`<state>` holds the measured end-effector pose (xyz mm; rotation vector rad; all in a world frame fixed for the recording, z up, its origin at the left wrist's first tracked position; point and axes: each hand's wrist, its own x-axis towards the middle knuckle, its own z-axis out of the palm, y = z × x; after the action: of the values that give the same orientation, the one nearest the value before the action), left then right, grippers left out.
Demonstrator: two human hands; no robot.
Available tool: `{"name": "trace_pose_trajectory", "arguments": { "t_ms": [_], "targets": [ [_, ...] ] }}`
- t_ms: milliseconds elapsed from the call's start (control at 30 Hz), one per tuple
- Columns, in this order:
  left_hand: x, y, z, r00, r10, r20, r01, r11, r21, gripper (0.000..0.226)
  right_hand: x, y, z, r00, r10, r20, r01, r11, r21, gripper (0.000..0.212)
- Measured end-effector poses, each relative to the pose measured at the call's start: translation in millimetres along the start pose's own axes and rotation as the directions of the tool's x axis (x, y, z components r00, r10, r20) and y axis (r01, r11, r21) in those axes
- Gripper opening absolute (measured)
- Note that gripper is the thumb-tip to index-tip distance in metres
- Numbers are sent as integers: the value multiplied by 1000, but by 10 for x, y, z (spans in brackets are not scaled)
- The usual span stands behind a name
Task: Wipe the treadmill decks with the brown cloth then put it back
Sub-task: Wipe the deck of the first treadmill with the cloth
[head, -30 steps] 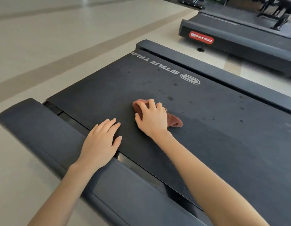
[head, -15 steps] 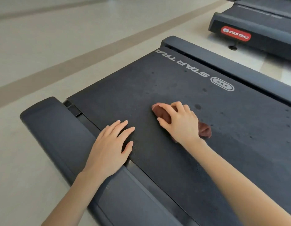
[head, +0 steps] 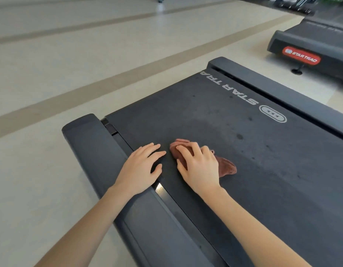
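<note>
A black treadmill deck with white STAR TRAC lettering fills the right of the view, with dark spots on its belt. The brown cloth lies crumpled on the belt near its left edge. My right hand presses down on the cloth, fingers spread over it, so most of the cloth is hidden beneath the palm. My left hand rests flat, fingers apart, across the belt's left edge and the dark side rail, just left of the cloth.
A second treadmill with a red STAR TRAC badge stands at the upper right, on a small foot. Beige floor with darker stripes stretches left and beyond. The deck's far side rail runs along its right edge.
My right hand has slid the cloth leftward across the belt toward my left hand. The left hand has stayed on the belt edge. The view has shifted.
</note>
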<state>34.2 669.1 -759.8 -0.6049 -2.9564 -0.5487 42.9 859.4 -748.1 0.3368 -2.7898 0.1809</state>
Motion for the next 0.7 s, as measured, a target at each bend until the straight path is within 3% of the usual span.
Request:
{"name": "trace_pose_trajectory", "arguments": {
  "t_ms": [333, 533, 700],
  "targets": [
    [-262, 170, -127, 993, -33, 112, 22, 995, 98, 50, -786, -214, -362, 989, -108, 104, 97, 990, 104, 37],
    [-411, 119, -427, 996, 48, 77, -58, 990, 131, 45, -490, -204, -551, 960, 74, 270, -155, 943, 294, 38],
    [-412, 52, -1037, 996, 49, 81, -61, 987, 152, 42, -113, -311, -1016, 926, 176, 335, -285, 907, 312, 39]
  ]
}}
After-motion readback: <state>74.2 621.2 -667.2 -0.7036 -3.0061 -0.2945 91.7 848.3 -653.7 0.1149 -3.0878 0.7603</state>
